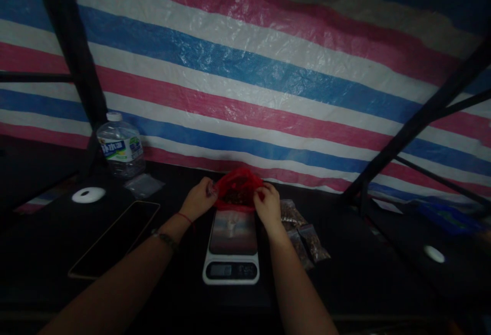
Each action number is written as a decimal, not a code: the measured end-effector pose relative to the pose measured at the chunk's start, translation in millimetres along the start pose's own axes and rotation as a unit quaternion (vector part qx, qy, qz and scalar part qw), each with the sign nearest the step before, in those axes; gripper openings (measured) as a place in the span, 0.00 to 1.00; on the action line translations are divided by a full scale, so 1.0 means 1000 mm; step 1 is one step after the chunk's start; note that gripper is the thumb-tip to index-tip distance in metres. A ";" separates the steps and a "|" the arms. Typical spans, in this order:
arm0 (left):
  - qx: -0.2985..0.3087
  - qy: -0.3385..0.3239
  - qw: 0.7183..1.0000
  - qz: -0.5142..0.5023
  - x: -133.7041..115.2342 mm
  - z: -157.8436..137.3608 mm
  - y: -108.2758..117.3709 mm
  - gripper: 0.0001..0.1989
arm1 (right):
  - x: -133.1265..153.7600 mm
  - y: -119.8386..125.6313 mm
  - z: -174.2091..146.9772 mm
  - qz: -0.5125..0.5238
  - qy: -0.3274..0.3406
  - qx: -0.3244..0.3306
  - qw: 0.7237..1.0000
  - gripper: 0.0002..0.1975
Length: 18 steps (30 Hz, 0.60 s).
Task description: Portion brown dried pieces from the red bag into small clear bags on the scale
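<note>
A red plastic bag point(238, 184) with small dark pieces inside is spread between my two hands, behind the scale. My left hand point(200, 198) pinches the bag's left edge, and my right hand point(267, 202) grips its right edge. Just in front is a white digital kitchen scale point(231, 271) with a shiny plate point(233, 232); its display is too dim to read. Several small clear bags of brown pieces point(314, 243) lie on the table to the right of my right wrist.
On the left are a dark tablet or phone point(115, 240), a white oval object point(88, 195), flat clear bags point(144, 185) and a large plastic bottle point(120, 146). Dark metal posts flank a striped tarp point(245, 89). Another white object point(434, 254) and a blue tray point(445, 218) lie at right.
</note>
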<state>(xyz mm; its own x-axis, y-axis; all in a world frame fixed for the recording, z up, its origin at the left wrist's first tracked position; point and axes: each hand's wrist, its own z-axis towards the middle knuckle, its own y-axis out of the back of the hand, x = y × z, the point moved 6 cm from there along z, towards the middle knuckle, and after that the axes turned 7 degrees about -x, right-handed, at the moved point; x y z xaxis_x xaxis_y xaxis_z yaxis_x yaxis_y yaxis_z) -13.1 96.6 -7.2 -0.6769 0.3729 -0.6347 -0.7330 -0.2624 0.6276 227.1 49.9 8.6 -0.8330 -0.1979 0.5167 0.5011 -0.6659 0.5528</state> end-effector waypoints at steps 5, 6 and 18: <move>-0.014 0.008 1.000 -0.012 0.002 -0.001 0.001 0.08 | 0.027 0.005 0.010 0.120 0.050 0.014 0.991 0.10; -0.015 0.012 1.000 -0.015 0.002 -0.001 0.001 0.07 | 0.036 -0.003 0.013 0.137 0.073 0.065 0.986 0.11; -0.019 0.009 1.000 -0.022 0.007 -0.001 -0.005 0.07 | 0.053 -0.095 0.012 -0.035 0.134 0.415 0.899 0.16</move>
<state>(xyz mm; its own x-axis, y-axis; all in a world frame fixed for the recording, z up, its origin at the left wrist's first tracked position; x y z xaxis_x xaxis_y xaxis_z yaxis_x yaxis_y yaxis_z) -13.8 99.8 -15.0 -0.6451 0.3692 -0.6690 -0.7636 -0.2793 0.5821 138.3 111.6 -8.9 -0.8400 -0.4175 0.3465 0.3545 0.0613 0.9331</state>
